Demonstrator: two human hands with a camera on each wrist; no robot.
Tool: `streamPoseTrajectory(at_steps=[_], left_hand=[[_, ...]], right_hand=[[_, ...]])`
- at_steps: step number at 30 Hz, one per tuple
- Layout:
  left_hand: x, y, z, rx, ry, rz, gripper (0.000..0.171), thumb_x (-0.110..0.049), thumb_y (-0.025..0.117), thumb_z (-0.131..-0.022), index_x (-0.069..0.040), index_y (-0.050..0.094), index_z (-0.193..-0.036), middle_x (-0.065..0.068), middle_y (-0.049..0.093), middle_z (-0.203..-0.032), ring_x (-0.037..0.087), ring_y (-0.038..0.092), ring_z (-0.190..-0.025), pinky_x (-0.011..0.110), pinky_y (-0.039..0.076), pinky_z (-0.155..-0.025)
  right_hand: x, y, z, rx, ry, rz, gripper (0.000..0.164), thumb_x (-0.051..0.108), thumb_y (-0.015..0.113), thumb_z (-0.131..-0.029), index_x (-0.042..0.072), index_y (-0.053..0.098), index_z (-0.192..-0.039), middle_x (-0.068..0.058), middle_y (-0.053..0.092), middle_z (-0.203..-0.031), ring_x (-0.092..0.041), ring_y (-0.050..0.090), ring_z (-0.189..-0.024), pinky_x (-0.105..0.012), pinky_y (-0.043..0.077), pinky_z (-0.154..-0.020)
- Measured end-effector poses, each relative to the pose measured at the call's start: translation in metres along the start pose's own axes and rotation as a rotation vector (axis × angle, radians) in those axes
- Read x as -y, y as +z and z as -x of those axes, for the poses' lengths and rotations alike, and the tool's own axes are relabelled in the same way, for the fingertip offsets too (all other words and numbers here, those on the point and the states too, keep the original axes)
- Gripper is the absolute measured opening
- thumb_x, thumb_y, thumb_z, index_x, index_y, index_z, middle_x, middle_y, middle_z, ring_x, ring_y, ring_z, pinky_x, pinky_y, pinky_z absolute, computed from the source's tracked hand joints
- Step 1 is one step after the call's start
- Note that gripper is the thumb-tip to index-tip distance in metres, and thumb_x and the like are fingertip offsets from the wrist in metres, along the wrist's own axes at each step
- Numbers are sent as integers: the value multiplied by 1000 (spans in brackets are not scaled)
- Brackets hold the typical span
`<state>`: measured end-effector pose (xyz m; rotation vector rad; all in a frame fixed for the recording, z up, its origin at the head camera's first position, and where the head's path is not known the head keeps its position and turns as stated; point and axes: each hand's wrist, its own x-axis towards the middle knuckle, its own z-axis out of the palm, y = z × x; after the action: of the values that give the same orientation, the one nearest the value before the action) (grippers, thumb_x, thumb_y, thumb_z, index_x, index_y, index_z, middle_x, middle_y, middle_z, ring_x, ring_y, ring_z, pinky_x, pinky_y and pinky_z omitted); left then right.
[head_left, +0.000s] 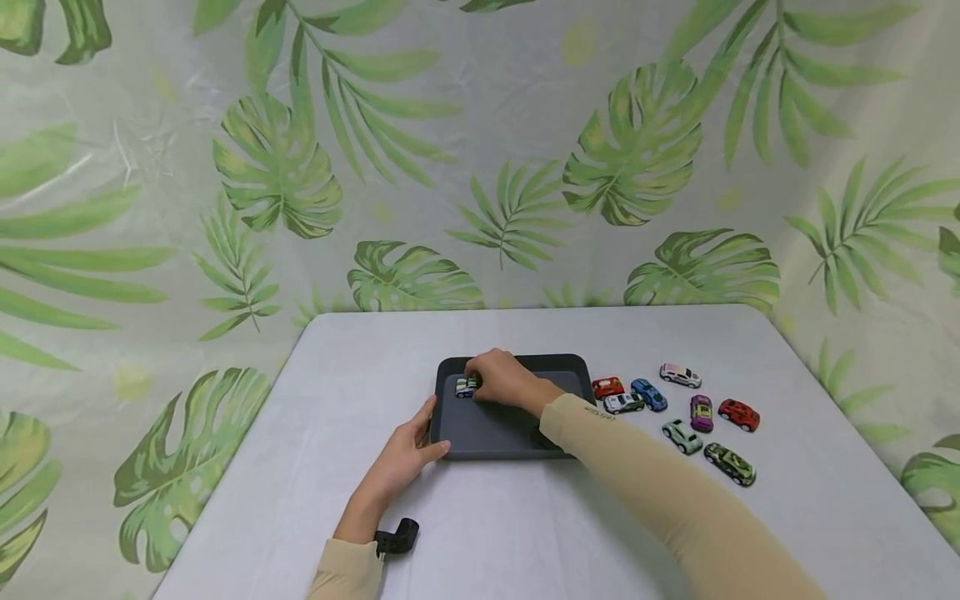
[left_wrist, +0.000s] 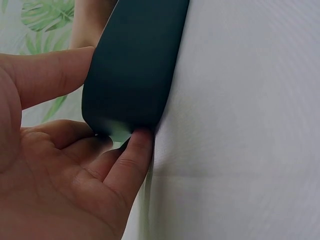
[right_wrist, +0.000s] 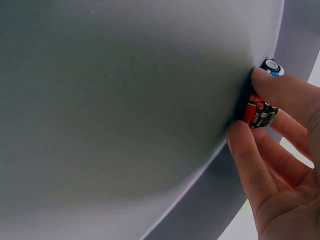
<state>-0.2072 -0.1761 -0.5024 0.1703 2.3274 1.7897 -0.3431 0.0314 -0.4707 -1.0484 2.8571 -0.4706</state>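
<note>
A dark grey tray [head_left: 510, 454] lies on the white table. My left hand [head_left: 401, 458] holds its near left corner, thumb at the front wall and fingers along the left side. In the left wrist view the fingertips [left_wrist: 141, 140] press low on the tray's wall [left_wrist: 135, 65]. My right hand [head_left: 504, 379] reaches into the tray's far left part and pinches a small toy car [right_wrist: 261, 114] with red and black markings between thumb and fingers. A white-and-blue toy car part [head_left: 466, 387] shows beside the fingertips; the hand partly hides it.
Right of the tray several toy cars lie loose: a red one [head_left: 607, 387], a white-and-black one [head_left: 624, 403], a blue one [head_left: 649, 395], a purple one [head_left: 702, 413], a camouflage one [head_left: 730, 464] and others. A leaf-patterned curtain [head_left: 510, 167] hangs behind the table [head_left: 360, 358].
</note>
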Motion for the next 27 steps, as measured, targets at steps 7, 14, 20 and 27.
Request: streamPoseTrajectory(at_steps=[7, 14, 20, 27], left_hand=[[-1, 1, 0, 1, -10, -3, 84, -15, 72, -94, -20, 22, -162, 2, 20, -165, 22, 20, -151, 44, 22, -120], [-2, 1, 2, -1, -11, 0, 84, -15, 72, -95, -20, 22, -162, 3, 20, -165, 21, 20, -151, 43, 22, -120], [-2, 1, 2, 4, -2, 15, 84, -12, 71, -95, -17, 21, -162, 5, 19, -166, 22, 19, -151, 44, 22, -120], [2, 0, 1, 7, -1, 0, 83, -14, 70, -96, -19, 21, -162, 1, 20, -165, 19, 20, -150, 42, 21, -121]], right_hand=[[-2, 0, 0, 6, -3, -4, 37, 19, 84, -83, 13, 74, -119, -2, 72, -112, -18, 66, -99, -36, 55, -87], [-5, -7, 3, 20, -8, -24, 34, 23, 84, -84, 18, 74, -116, 3, 71, -108, -14, 64, -95, -34, 53, -85], [-6, -22, 14, 8, -3, -101, 41, 21, 85, -83, 15, 73, -122, -1, 71, -111, -16, 66, -98, -35, 54, -83], [-8, -41, 29, -34, -13, -167, 44, 17, 83, -85, 12, 70, -127, -8, 70, -117, -25, 65, -106, -42, 54, -86]])
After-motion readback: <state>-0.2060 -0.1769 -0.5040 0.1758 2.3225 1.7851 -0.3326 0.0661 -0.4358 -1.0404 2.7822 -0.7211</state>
